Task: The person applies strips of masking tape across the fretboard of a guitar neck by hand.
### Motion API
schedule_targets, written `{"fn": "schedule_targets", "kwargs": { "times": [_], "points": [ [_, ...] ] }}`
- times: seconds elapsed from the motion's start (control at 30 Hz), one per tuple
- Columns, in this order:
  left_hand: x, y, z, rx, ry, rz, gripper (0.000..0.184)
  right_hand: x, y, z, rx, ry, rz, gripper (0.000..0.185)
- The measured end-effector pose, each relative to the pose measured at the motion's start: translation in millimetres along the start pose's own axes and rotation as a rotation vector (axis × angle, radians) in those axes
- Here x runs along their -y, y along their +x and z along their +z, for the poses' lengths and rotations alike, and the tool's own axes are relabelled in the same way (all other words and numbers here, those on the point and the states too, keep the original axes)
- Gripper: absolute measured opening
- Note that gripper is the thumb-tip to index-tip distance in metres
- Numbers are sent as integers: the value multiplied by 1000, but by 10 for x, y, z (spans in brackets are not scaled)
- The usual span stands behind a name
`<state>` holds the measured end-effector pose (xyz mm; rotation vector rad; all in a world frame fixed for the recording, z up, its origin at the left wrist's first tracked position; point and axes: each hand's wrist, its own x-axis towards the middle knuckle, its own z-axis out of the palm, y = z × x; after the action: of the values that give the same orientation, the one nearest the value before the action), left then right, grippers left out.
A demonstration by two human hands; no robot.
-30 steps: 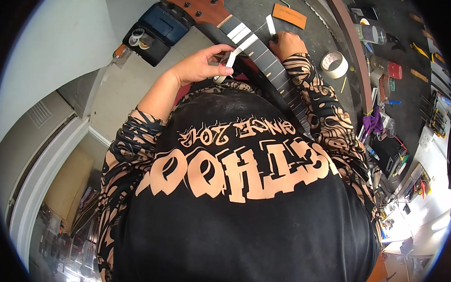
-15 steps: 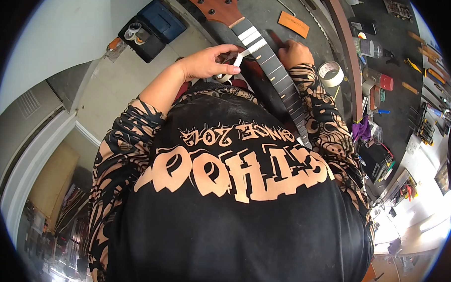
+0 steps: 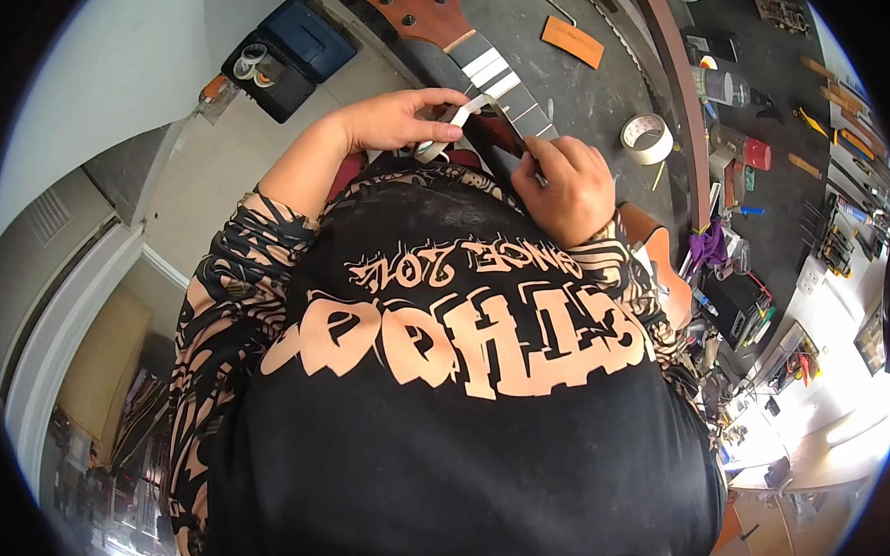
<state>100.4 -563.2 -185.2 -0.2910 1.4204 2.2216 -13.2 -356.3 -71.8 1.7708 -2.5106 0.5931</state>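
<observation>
Head cam: L hand [image 3: 396,122] grasps small tape roll [image 3: 430,151] btwn thumb & fingers, its loose strip [image 3: 467,110] reaching guitar neck [image 3: 529,114] just ahead. R hand [image 3: 571,187] is closed on a thin dark tool [image 3: 510,126], type unclear. White strips [image 3: 489,71] cross neck beyond both hands; big tape roll [image 3: 647,139] sits R of R hand.
</observation>
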Motion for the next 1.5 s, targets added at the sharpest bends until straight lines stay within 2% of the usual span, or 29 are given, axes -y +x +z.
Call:
{"fn": "schedule_targets", "kwargs": {
  "times": [0.23, 0.33, 0.87, 0.97, 1.07, 1.17, 1.27, 1.33, 1.37, 1.4, 1.47, 1.5],
  "points": [
    [-76, -29, -9, -15, 79, -136, 53, 4, 13, 90, 60, -50, -23, 20],
    [-6, -4, -26, -8, 56, -66, 52, -7, 0, 108, 107, -41, -29, 20],
    [19, -36, -18, -35, 127, -47, 50, 47, 74, 88, 213, -78, -25, 17],
    [-34, -66, -12, -43, 126, -93, 48, 33, 76, 114, 241, -85, -18, 16],
    [-70, -80, 2, -34, 140, -124, 47, -2, 130, 199, 266, -72, -27, 15],
    [-21, -79, -28, 18, 124, -40, 46, 54, 211, 221, 273, -43, -24, 14],
    [-45, -121, -75, 39, 114, -68, 45, 106, 330, 13, 259, -20, -4, 12],
    [115, -114, -123, 32, 231, 27, 43, -29, 322, -166, 155, 204, 121, 12],
    [163, -143, -146, 13, 131, -25, 41, -130, 336, -196, 136, 194, 278, 14],
    [154, -196, -165, 14, 131, -27, 41, -327, 348, -166, 126, 185, 327, 17],
    [86, -308, -198, -47, 11, -104, 41, -928, 232, 132, 239, 143, 419, 24],
    [100, -338, -216, -46, -32, -68, 41, -1205, 155, 307, 378, 233, 604, 29]
  ]
}}
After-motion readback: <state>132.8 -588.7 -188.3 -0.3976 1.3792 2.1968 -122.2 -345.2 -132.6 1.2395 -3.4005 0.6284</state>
